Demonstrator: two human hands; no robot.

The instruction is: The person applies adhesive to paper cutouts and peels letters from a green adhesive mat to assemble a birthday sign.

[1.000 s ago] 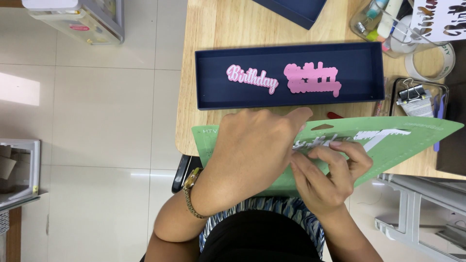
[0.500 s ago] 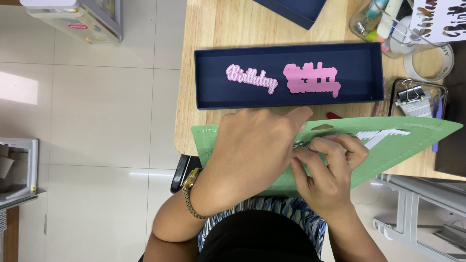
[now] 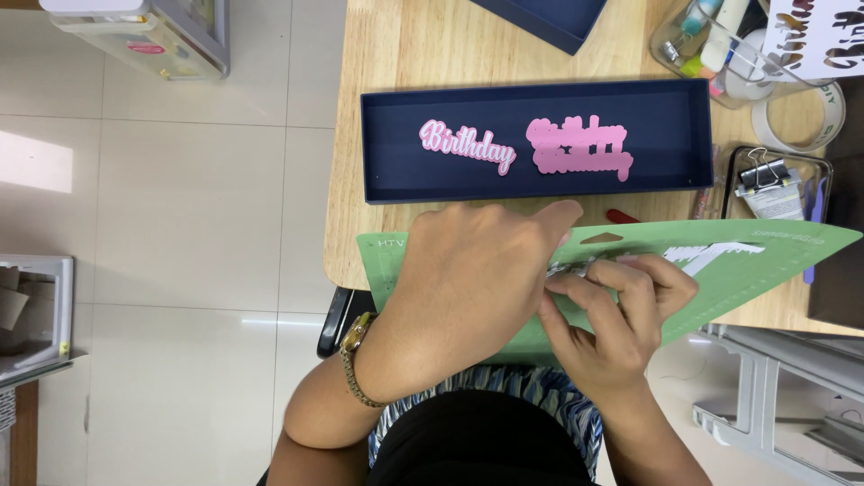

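The fingers of the left hand lie spread flat, palm down, pressing on the green cutting mat, with the thumb stretched toward the right hand; a gold wristwatch sits on that wrist. Far to the left, on the tiled floor, stand a clear plastic storage bin at the top and a grey box at the edge of the view. The mat juts past the near edge of the wooden worktop, resting partly over the person's lap. Just beyond the left hand, a long navy tray lies on the worktop, holding a pink and white script word cutout and, beside it to the right, a plain pink backing cutout. The right hand touches the left thumb, its fingers pinched narrowly on a small pale bit at the mat's surface; what exactly they grip is too small to tell. Further right on the mat sits a white cut piece. Behind it, a small red tool peeks out from under the mat's far edge. At the right stand a clear container of pens, a roll of clear tape and a small black tray with a binder clip.
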